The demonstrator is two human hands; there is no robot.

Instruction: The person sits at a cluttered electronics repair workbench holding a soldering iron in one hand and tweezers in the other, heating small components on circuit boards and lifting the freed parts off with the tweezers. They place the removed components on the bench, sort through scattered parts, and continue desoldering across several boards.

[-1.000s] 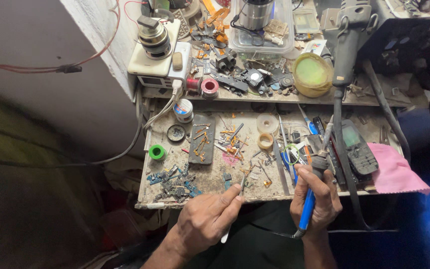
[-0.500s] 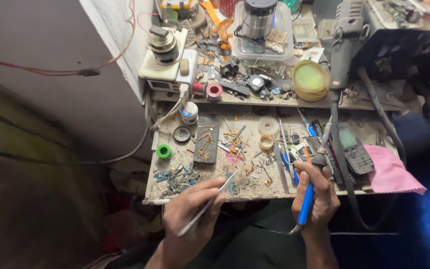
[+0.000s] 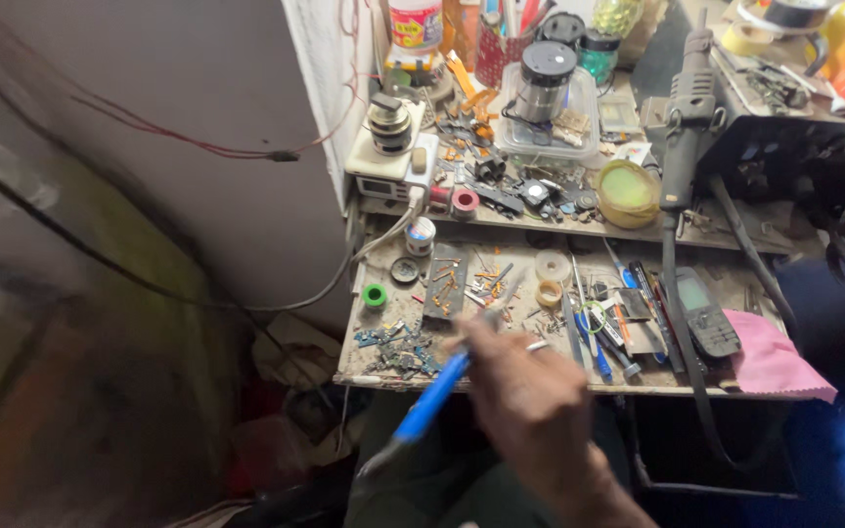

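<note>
Right hand (image 3: 530, 406): blurred, at the front edge of the lower shelf, clenched around the blue-handled tool (image 3: 432, 396). Left hand: not in view.

Head view, item by item:
- Blue-handled tool: held slantwise. The handle end trails down and left, below the workbench (image 3: 638, 388). The thin metal tip (image 3: 511, 290) points up over the bench, above scattered small parts.
- Risk, as I judge it: the tip hangs just over loose orange bits and the dark tray (image 3: 445, 284). A small slip of my wrist could sweep them off the edge or prod the wrong piece. The blur tells me the hold is not steady.
- Risk: the circuit-board scraps (image 3: 398, 342) lie close under the handle and could be knocked to the floor.
- Around: green tape roll (image 3: 375, 295) to the left, two pale tape rings (image 3: 551, 266) just beyond the tip, an old handset (image 3: 706, 315) and pink cloth (image 3: 775, 357) to the right.
- Upper shelf: yellow-green dish (image 3: 628, 191), clear box (image 3: 547, 122), and a grey hand-held tool (image 3: 682, 147) whose cord drops across the bench.
- In the way: pens and hand tools packed beside the handset leave little bare surface.
</note>
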